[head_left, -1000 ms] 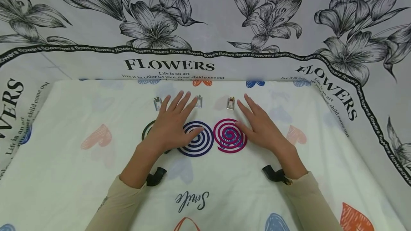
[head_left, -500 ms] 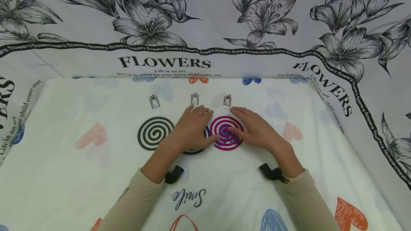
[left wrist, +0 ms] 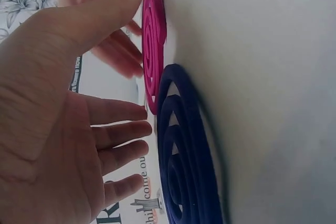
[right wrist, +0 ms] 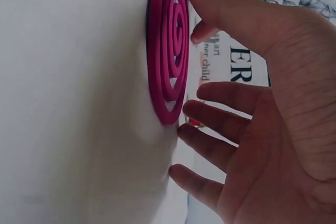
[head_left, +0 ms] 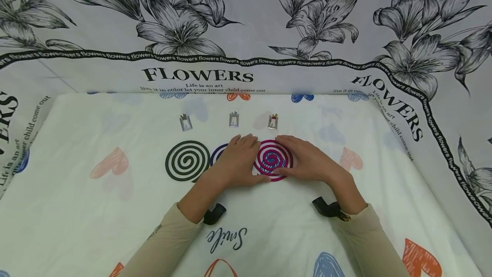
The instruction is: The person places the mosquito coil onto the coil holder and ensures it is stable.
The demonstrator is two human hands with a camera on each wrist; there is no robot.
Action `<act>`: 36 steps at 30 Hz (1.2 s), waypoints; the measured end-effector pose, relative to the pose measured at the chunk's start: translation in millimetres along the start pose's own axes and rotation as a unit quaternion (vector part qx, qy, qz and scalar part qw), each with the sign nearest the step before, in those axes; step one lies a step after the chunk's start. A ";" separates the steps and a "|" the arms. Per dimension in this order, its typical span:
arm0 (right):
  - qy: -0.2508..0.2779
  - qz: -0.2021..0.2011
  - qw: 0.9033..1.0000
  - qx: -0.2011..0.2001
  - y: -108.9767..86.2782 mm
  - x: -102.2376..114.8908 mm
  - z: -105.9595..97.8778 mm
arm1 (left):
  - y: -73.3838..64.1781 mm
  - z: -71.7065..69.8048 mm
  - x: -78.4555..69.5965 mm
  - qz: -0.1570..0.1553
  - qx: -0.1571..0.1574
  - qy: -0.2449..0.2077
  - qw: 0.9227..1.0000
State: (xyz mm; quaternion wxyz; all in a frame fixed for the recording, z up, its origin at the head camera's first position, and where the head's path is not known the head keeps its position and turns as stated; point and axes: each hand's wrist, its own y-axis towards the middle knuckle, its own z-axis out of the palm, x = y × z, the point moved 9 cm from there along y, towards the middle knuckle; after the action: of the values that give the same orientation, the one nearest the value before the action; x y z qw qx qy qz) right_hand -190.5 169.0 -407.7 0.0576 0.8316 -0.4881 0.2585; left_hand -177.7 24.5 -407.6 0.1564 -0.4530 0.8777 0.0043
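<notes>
A magenta mosquito coil (head_left: 272, 158) lies flat on the printed white cloth, between both hands. My left hand (head_left: 235, 162) hovers over the blue mosquito coil (left wrist: 193, 145), thumb tip near the magenta coil's front left edge. In the left wrist view its fingers are spread and hold nothing. The right hand (head_left: 310, 157) is at the magenta coil's right side, its thumb over the front part and its other fingers by the back edge. In the right wrist view these fingers are loosely extended. A dark green mosquito coil (head_left: 187, 161) lies to the left.
Three small metal coil stands sit in a row behind the coils: a left stand (head_left: 185, 122), a middle stand (head_left: 233, 119) and a right stand (head_left: 273, 121). A flower-printed curtain (head_left: 200, 74) rises along the cloth's back edge.
My left hand has moved right from between the green and blue coils toward the magenta one, uncovering the green coil. The right hand's thumb has come over the magenta coil's front. The coils stay in place.
</notes>
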 end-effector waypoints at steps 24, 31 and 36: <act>-0.008 -0.019 0.999 0.024 0.0 -6.2 8.7 | 1.1 9.4 3.1 -0.016 0.021 0.006 1.000; -0.007 -0.016 1.000 0.024 0.0 -7.2 9.1 | 1.4 9.1 2.6 -0.015 0.017 0.004 1.000; -0.007 -0.008 1.000 0.022 0.0 -8.1 8.9 | 2.1 9.7 2.6 -0.014 0.017 0.007 1.000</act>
State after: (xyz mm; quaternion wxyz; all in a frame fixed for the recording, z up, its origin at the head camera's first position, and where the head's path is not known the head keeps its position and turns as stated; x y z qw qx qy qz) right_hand -190.4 172.2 -419.3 0.0379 0.8387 -0.4757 0.2626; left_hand -178.2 25.2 -417.8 0.1579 -0.4624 0.8723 -0.0156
